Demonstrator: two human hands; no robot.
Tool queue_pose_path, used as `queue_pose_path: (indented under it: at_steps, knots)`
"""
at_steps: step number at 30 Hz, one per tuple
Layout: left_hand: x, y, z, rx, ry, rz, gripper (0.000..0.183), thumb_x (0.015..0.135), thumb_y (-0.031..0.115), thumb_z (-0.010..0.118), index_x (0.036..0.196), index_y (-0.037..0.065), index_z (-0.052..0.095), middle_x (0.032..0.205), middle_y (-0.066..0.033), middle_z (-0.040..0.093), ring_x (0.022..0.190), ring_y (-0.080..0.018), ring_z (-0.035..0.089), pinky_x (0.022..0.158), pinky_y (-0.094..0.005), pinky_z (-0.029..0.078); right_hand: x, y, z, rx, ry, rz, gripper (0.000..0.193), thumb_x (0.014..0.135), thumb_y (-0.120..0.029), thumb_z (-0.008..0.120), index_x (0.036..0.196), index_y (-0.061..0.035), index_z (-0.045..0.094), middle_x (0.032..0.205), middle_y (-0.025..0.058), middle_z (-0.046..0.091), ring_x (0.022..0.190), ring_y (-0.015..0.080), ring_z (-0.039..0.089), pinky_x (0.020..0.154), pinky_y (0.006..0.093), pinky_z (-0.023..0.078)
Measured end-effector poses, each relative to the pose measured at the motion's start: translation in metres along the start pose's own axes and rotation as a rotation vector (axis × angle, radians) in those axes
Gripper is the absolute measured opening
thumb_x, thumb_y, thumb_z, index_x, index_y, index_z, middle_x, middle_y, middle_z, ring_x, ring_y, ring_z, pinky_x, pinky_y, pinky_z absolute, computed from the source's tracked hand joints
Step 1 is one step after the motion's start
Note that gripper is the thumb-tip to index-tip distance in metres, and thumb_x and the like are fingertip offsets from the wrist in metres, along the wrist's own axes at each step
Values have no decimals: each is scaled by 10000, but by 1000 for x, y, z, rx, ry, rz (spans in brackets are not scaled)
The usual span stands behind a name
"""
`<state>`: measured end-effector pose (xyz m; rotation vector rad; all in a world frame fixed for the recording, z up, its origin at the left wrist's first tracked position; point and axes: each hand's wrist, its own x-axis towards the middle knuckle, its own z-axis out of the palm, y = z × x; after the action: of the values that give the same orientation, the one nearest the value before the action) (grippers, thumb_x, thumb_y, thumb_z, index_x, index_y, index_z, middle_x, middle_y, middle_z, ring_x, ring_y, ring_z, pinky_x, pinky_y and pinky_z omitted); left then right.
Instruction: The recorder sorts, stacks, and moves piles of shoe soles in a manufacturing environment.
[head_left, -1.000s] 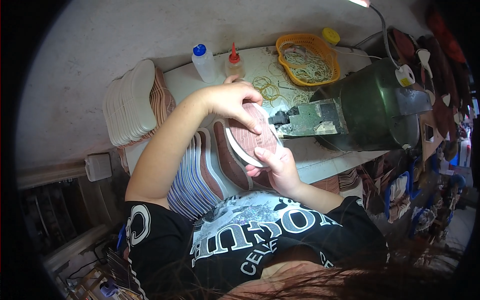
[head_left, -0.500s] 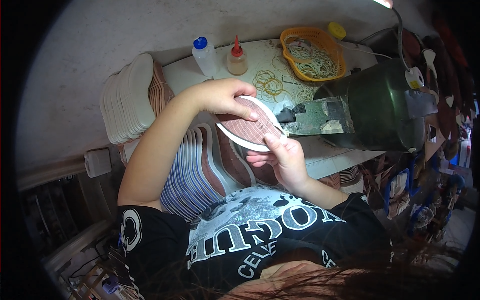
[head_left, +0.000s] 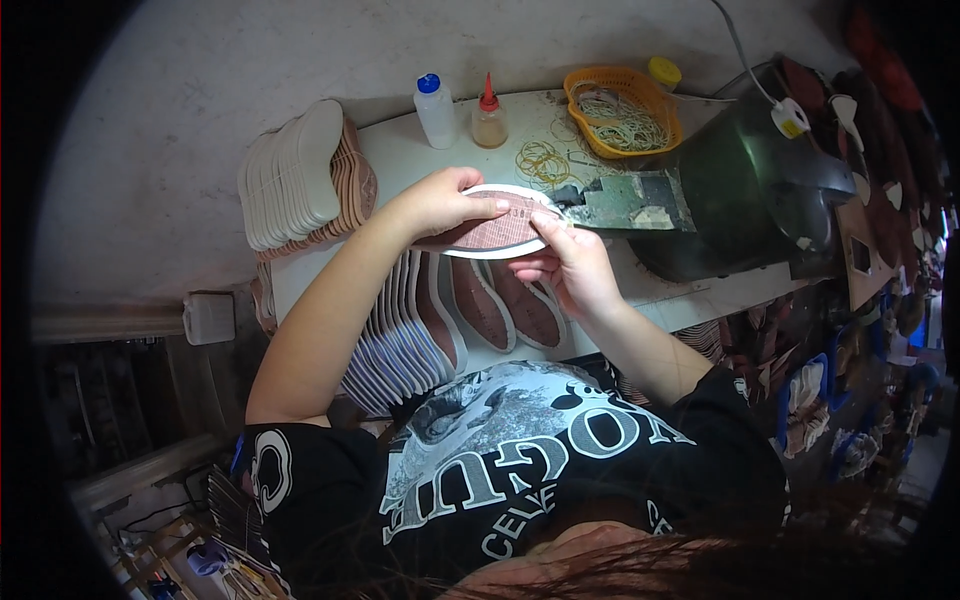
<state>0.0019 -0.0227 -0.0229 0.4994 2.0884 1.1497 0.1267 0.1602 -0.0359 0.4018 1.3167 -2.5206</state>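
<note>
Both hands hold one shoe insole (head_left: 478,238), reddish-brown on top with a white edge. My left hand (head_left: 443,206) grips its left and far side, the thumb lying across the top. At the right end my right hand (head_left: 572,258) pinches it, thumb above and fingers curled beneath. That right end meets the dark tip of a green machine (head_left: 640,203); exactly how they touch is hidden. Below the held piece, two more brown insoles (head_left: 482,303) lie on the white table (head_left: 400,133). Left of them leans a row of stacked insoles (head_left: 400,345).
Another stack of pale insoles (head_left: 290,185) stands at the far left. Behind are a blue-capped bottle (head_left: 436,118), a red-tipped glue bottle (head_left: 489,125), loose rubber bands (head_left: 543,163) and an orange basket (head_left: 660,108) of bands. The machine's dark, rounded body (head_left: 745,205) fills the right side.
The insole has turned so its long side lies more level, and it tilts flatter to my view. Both hands have turned with it and keep their hold. The whole view has shifted slightly.
</note>
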Motion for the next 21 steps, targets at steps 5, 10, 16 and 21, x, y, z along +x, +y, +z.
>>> queue_pose_path:
  at_steps: [5, 10, 16, 21]
  knots:
    - [-19, 5, 28, -152, 204, -112, 491, 798, 410, 720, 948, -46, 616, 811, -79, 634, 707, -131, 573, 626, -279, 469, 1, -1, -8, -71, 40, -59, 261, 900, -293, 618, 916, -32, 625, 804, 71, 668, 680, 131, 653, 603, 248, 548]
    - [-28, 10, 49, -30, 185, -227, 565, 773, 513, 693, 817, -50, 683, 736, -128, 662, 622, -185, 630, 570, -311, 519, -3, -2, -23, -205, -35, -67, 232, 866, -262, 657, 944, -44, 631, 866, 39, 662, 744, 99, 638, 639, 228, 526]
    - [-40, 33, 77, -285, 189, -293, 656, 846, 548, 581, 793, -101, 660, 625, -169, 650, 460, -218, 630, 458, -299, 530, -45, 20, -37, -494, -103, -71, 304, 856, -245, 683, 1041, -7, 646, 955, 33, 664, 817, 81, 609, 734, 236, 490]
    - [-54, 33, 75, -362, 71, -229, 561, 830, 523, 627, 715, -25, 668, 599, -121, 646, 447, -161, 597, 423, -267, 477, -35, 22, -55, -383, -144, -83, 263, 888, -204, 654, 1028, 19, 647, 933, 55, 674, 807, 92, 616, 747, 251, 489]
